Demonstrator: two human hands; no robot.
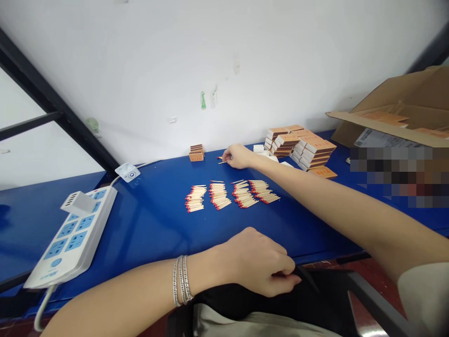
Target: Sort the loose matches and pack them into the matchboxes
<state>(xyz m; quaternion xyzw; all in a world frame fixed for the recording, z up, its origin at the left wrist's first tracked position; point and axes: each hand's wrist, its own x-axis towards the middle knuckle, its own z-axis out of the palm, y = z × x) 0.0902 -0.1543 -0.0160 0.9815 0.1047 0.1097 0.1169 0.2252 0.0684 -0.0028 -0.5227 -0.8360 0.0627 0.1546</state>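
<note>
My right hand reaches far across the blue table and pinches a matchstick with a red head, near the back wall. Several small piles of red-tipped matches lie in a row in the middle of the table. My left hand, with bracelets on the wrist, rests at the table's front edge with its fingers closed on a black thing in my lap. A short stack of orange matchboxes stands left of my right hand.
Stacks of orange-and-white matchboxes stand at the back right. An open cardboard carton sits at the far right. A white power strip with a plugged charger lies at the left. A white wall backs the table.
</note>
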